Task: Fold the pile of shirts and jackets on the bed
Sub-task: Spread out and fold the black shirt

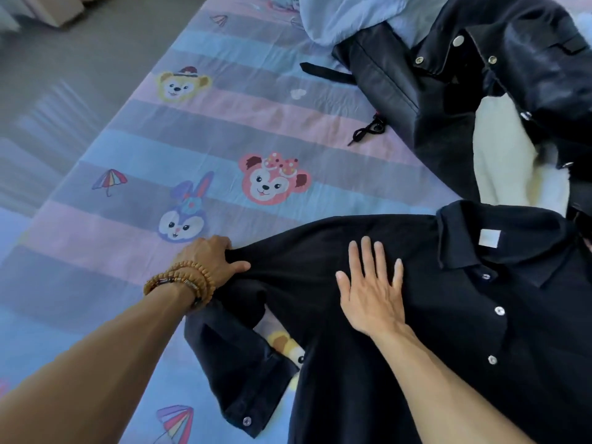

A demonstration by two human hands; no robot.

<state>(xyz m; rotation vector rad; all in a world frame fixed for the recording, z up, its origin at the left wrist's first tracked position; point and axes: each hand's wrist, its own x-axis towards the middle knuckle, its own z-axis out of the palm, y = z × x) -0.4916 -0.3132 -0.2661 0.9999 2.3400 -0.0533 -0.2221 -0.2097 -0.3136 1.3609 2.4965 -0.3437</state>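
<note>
Black shirt (448,315) flat on bed (192,129). Left hand (214,256) grasps shirt's shoulder edge; right hand (371,290) presses flat, fingers spread, beside collar. Black jacket (464,91) beyond collar.

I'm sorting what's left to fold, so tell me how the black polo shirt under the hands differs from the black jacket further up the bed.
The black polo shirt lies spread flat, front up; the black jacket lies crumpled in the pile. The shirt looks matte and has small buttons; the jacket is shiny with metal snaps and a cream fleecy lining. The left hand grips the shirt's sleeve and the right hand presses on it; neither touches the jacket. Both are black and collared.
</note>
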